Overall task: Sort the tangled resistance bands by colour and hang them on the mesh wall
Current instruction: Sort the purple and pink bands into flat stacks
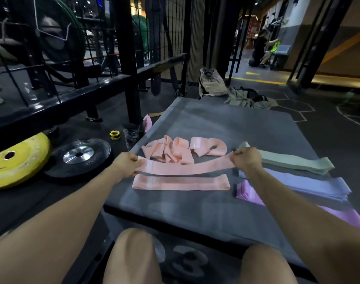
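The left hand [127, 163] and the right hand [245, 158] are each clenching one end of a pink band [181, 167], holding it stretched flat across the middle of the frame just above the grey mat [226, 124]. The fingers of both hands are curling round the fabric.

Directly below the held band, a second pink band [181, 183] is lying flat and straight on the mat. Above it, toward the centre of the frame, a tangled heap of pink bands [171, 150] is sitting on the mat, with another looped pink band [208, 147] just to its right.

At the right of the frame, behind the right forearm, stacks of sorted bands are lying side by side: green bands [296, 161] uppermost, blue-lilac bands [310, 186] below them, and purple bands [255, 194] lowest, running to the right edge.

At the left, a yellow weight plate [17, 160] and a black weight plate [78, 156] are lying on the floor. A black mesh wall [175, 27] is standing in the upper middle.
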Demonstrator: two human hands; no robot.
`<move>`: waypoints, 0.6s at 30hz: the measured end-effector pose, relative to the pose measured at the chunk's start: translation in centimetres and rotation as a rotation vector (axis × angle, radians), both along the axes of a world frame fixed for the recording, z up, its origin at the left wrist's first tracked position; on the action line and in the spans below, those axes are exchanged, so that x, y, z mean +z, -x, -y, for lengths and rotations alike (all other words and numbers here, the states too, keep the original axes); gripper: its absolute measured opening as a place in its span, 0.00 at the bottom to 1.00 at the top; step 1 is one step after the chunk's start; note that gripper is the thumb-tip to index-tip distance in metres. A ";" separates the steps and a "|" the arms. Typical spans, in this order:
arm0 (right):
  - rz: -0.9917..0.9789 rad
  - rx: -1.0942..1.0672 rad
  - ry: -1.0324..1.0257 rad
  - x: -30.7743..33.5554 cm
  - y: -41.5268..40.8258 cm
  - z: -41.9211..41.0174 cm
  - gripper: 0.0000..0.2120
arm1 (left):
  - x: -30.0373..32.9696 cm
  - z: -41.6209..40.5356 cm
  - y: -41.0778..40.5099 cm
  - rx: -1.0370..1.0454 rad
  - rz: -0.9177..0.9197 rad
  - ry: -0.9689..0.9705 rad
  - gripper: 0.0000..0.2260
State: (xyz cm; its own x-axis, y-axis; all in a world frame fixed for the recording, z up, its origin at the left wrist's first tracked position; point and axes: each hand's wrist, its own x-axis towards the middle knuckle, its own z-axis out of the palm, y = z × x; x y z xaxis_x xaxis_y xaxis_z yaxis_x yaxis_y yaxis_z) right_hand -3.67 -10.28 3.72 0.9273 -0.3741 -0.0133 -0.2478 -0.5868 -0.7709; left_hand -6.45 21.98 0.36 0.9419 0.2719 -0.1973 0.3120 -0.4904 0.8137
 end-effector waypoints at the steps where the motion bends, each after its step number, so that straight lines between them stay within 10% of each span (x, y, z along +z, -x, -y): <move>1: -0.018 0.012 0.016 -0.6 0.3 -0.2 0.08 | -0.3 0.1 0.1 0.025 0.012 -0.031 0.10; 18: -0.119 0.130 0.404 -6.0 0.4 -1.1 0.13 | -3.8 0.1 0.4 0.106 -0.001 -0.290 0.08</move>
State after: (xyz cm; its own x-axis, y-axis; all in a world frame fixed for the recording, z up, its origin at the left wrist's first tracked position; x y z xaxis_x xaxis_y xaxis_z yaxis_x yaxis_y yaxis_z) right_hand -4.03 -9.14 -2.29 0.9678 -0.2516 0.0006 -0.2252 -0.8675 -0.4435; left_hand -6.81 21.87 -3.42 0.9052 0.4136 -0.0979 0.3744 -0.6670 0.6442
